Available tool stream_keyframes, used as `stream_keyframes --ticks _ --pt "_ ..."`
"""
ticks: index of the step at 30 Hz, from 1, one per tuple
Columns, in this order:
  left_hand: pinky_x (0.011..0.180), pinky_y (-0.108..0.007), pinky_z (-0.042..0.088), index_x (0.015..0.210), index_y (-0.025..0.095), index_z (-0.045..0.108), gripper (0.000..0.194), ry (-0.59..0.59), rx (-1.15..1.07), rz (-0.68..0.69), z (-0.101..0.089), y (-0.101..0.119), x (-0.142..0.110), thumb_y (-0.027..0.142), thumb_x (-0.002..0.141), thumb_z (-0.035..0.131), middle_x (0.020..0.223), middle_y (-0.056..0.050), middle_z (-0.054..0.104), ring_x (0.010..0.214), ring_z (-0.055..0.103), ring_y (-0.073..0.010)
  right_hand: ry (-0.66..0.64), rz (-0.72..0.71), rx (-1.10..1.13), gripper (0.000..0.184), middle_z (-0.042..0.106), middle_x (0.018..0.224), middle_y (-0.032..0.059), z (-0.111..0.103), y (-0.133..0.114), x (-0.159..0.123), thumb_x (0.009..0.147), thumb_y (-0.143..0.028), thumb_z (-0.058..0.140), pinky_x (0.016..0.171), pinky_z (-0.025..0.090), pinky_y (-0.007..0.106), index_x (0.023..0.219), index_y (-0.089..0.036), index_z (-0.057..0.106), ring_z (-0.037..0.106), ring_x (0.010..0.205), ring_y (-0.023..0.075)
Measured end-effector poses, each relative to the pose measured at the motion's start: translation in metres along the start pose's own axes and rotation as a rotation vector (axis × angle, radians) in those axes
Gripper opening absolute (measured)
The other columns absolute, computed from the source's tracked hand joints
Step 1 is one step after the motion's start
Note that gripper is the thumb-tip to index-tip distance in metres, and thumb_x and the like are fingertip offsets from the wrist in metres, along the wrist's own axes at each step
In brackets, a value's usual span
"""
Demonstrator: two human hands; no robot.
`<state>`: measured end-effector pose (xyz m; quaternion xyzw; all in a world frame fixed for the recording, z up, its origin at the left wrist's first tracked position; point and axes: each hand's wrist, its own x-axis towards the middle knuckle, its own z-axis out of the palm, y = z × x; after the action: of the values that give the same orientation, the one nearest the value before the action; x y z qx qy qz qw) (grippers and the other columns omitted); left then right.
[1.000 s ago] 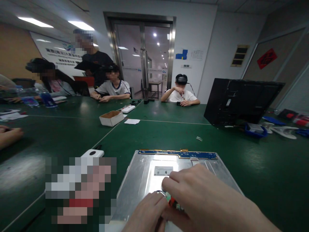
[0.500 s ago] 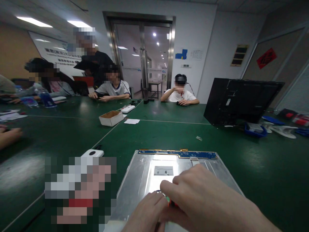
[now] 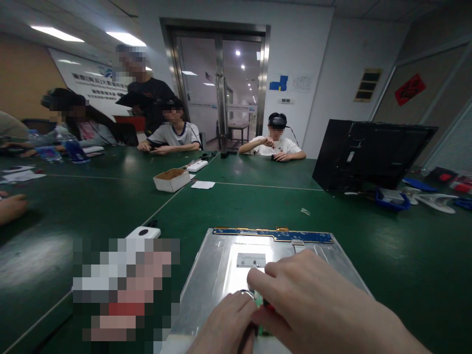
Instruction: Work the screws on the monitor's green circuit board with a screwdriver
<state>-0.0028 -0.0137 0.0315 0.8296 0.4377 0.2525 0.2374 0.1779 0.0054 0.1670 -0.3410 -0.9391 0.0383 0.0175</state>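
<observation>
A flat silver display panel (image 3: 206,275) lies on the green table before me, a long blue circuit strip (image 3: 250,235) along its far edge. Both my hands meet over its near half. My left hand (image 3: 228,322) has its fingers curled in against a small green circuit board (image 3: 260,301), mostly hidden between the hands. My right hand (image 3: 306,290) bends over the same spot, thumb and fingers closed on a small red-and-black object (image 3: 268,307) whose kind is hidden. A thin dark wire loop (image 3: 248,293) shows by my left fingers.
Left of the panel is a white device (image 3: 145,232), partly blurred out. Farther off stand an open cardboard box (image 3: 171,181) and a white paper (image 3: 202,185). A large black screen (image 3: 372,155) stands at right beside a blue tray (image 3: 393,199). Several people sit around the table.
My right hand shifts slightly at the green circuit board, and more of the board shows below its fingers. Across the table, a person's raised hand has lowered. The panel stays in place.
</observation>
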Motion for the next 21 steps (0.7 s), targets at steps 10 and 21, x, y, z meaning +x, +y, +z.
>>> stream_keyframes --ticks 10,21 --pt "0.099 -0.03 0.049 0.114 0.027 0.067 0.043 -0.054 -0.077 0.002 0.0023 -0.008 0.005 0.011 0.076 0.057 0.117 -0.004 0.07 0.104 0.064 -0.0242 -0.019 -0.09 0.037 0.011 0.071 0.089 0.0006 0.0001 0.0002 0.0023 0.084 -0.014 0.06 0.046 0.026 0.03 0.094 -0.019 0.059 0.061 0.063 0.0149" --pt "0.102 -0.032 0.049 0.122 0.032 0.065 0.049 -0.053 -0.078 -0.011 0.0035 -0.009 0.0017 0.013 0.078 0.057 0.122 -0.002 0.068 0.108 0.063 -0.0256 -0.018 -0.054 0.016 0.007 0.072 0.087 0.0007 0.0025 -0.0004 0.0001 0.086 -0.023 0.063 0.046 0.024 0.031 0.092 -0.02 0.06 0.066 0.066 0.0163"
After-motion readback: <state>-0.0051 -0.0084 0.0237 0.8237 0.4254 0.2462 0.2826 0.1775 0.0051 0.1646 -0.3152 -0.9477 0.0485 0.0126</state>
